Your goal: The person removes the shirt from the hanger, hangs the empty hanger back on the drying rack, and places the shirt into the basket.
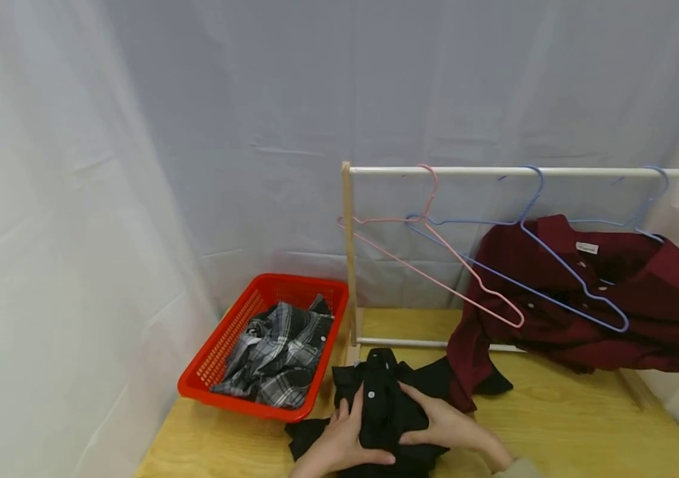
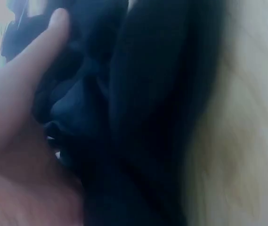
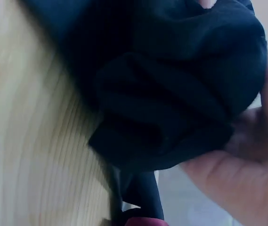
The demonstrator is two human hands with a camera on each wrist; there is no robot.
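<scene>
No legible text; shirt label [image 1: 587, 248] unreadable

Tight at the back, open at the front right

Bare wooden table [image 1: 584, 425] lies free right of the black shirt [image 1: 383, 405]; the red basket [image 1: 220, 352] blocks the left, while the rack post [image 1: 348, 265] and maroon shirt [image 1: 644, 305] close off the back.

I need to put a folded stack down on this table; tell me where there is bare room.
Bare wood shows on the table right of the hands, in front of the maroon shirt, and a narrow strip at the front left corner below the red basket. The middle is crowded: both hands grip the black shirt, with rack and hangers behind.
</scene>
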